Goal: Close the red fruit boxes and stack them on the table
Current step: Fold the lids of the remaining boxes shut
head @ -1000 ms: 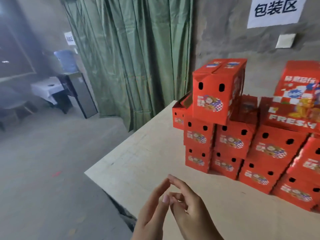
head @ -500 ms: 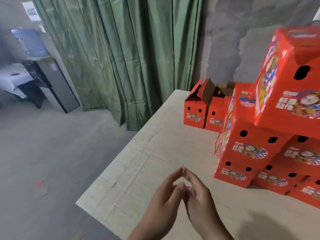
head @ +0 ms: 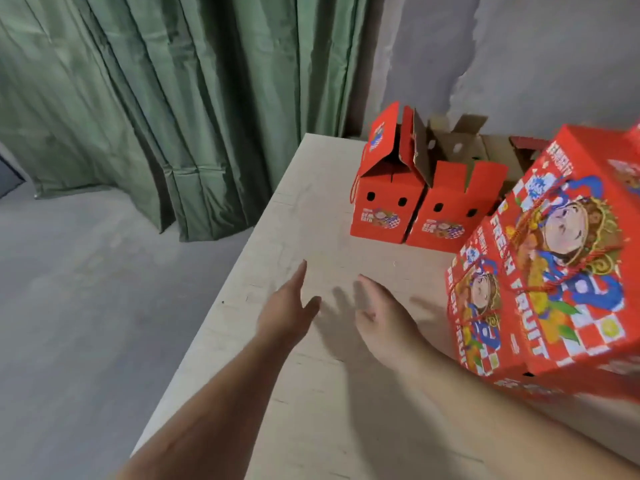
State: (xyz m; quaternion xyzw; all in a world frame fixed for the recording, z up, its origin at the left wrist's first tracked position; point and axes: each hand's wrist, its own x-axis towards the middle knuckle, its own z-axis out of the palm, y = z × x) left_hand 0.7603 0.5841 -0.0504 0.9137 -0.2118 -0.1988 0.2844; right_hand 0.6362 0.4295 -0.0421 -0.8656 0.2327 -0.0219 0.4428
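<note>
From the head view, a pale, matte wooden table point(head: 304, 209) with faint scuffs runs away toward a grey plaster wall point(head: 519, 57) and pleated green fabric curtains point(head: 173, 98). Both bare hands reach out over its near middle, apart from each other: the left hand point(head: 287, 313) has straight fingers and holds nothing, and the right hand point(head: 384, 323) is likewise spread and empty. Near the table's far edge stand two open red cardboard fruit boxes point(head: 384, 202) side by side, with brown corrugated flaps raised and round holes punched in their fronts. At the right edge of the table rises a stack of closed glossy red printed boxes point(head: 540, 278), blurred and cut off by the frame.
</note>
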